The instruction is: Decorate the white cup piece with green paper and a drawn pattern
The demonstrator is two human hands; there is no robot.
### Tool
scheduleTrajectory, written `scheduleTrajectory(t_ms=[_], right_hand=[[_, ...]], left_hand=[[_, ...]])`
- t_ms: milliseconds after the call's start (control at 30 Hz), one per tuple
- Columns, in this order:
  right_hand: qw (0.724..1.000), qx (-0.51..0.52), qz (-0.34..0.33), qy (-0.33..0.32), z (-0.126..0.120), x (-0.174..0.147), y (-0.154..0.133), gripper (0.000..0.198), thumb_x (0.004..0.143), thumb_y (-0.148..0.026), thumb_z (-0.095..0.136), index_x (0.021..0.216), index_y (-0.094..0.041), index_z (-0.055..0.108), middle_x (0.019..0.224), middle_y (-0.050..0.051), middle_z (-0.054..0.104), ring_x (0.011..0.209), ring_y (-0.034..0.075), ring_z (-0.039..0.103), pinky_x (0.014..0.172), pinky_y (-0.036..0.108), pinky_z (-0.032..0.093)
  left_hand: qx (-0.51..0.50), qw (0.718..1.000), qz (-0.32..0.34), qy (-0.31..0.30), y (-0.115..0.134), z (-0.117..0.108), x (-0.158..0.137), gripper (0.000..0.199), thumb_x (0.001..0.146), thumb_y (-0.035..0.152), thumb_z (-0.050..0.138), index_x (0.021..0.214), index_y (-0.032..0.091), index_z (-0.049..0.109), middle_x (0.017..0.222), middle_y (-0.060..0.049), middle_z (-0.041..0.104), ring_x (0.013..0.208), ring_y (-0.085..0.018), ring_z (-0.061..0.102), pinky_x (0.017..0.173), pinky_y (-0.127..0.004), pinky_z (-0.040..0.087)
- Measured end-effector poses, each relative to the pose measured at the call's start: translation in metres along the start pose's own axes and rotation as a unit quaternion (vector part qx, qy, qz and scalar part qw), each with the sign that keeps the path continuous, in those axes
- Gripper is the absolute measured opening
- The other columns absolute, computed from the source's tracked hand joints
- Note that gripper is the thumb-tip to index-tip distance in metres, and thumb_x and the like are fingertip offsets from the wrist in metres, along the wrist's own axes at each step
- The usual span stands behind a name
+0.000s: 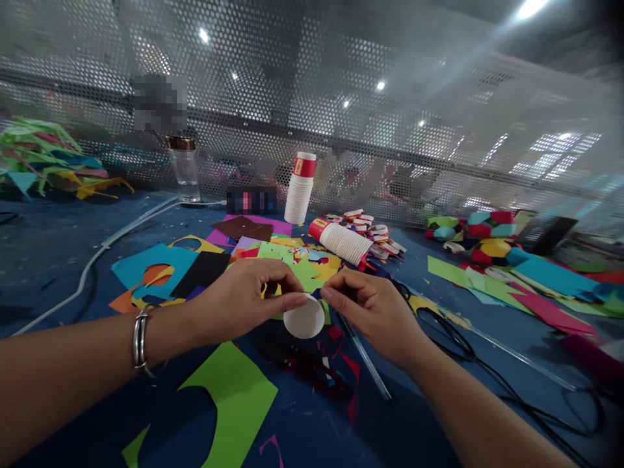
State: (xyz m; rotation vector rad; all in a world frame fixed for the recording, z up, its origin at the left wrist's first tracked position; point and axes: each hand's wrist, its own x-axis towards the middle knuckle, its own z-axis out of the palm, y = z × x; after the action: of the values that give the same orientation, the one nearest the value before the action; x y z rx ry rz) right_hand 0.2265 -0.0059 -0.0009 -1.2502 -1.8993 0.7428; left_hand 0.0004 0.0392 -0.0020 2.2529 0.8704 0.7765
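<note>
A small white paper cup (304, 318) is tilted with its round face toward me, and its coloured outside is mostly hidden. My left hand (248, 292) pinches its upper rim between thumb and fingers. Close beside that rim, my right hand (373, 309) has thumb and forefinger pressed together. A small dark blue bit shows at those fingertips, too small to name. Beneath the cup lie a dark, unclear object (312, 374) and red paper scraps (355, 383). A clear rod (368, 361) lies below my right hand.
Stacked paper cups stand upright (299, 192), and another stack (344, 240) lies sideways. Cut coloured paper, including a green sheet (244, 396), covers the blue table. A glass bottle (185, 172) stands back left; black cable (453, 338) coils right. Perforated metal panelling (263, 84) rises behind.
</note>
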Motion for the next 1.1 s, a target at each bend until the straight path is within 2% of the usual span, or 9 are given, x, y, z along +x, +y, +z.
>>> scheduleTrajectory(t_ms=[300,500,867,1100], right_hand=[[1.0,-0.002,-0.003,0.009,0.0002,-0.0003,-0.0026,0.021,0.095,-0.035,0.059,0.083,-0.021,0.067,0.073,-0.001,0.058,0.067,0.014,0.049,0.061,0.029,0.039],[1.0,-0.008,-0.001,0.011,0.0006,-0.0006,-0.0007,0.021,0.095,-0.035,0.059,0.082,-0.02,0.066,0.072,-0.001,0.058,0.065,0.014,0.048,0.061,0.029,0.038],[1.0,-0.009,0.001,0.004,-0.0003,0.0003,-0.0016,0.021,0.095,-0.033,0.058,0.081,-0.019,0.065,0.07,-0.001,0.055,0.065,0.013,0.045,0.059,0.029,0.036],[1.0,-0.011,-0.001,-0.013,-0.0005,-0.0002,0.001,0.022,0.096,-0.034,0.058,0.081,-0.018,0.065,0.07,-0.002,0.055,0.065,0.013,0.046,0.059,0.029,0.036]], left_hand=[[-0.009,1.0,-0.002,0.0,0.0008,-0.0007,-0.0003,0.025,0.089,0.046,0.065,0.091,0.023,0.073,0.083,0.0,0.073,0.073,-0.013,0.06,0.062,-0.025,0.042],[-0.031,0.999,-0.021,-0.031,0.0015,-0.0021,-0.0007,0.027,0.088,0.049,0.066,0.091,0.023,0.073,0.08,0.001,0.071,0.069,-0.012,0.057,0.06,-0.025,0.04],[-0.009,1.0,-0.006,-0.006,0.0017,0.0008,0.0,0.022,0.089,0.043,0.067,0.093,0.022,0.074,0.082,0.0,0.071,0.072,-0.013,0.06,0.062,-0.025,0.043],[-0.055,0.998,-0.022,-0.005,-0.0055,0.0038,0.0031,0.025,0.087,0.043,0.069,0.099,0.021,0.073,0.087,0.0,0.073,0.077,-0.014,0.065,0.068,-0.025,0.049]])
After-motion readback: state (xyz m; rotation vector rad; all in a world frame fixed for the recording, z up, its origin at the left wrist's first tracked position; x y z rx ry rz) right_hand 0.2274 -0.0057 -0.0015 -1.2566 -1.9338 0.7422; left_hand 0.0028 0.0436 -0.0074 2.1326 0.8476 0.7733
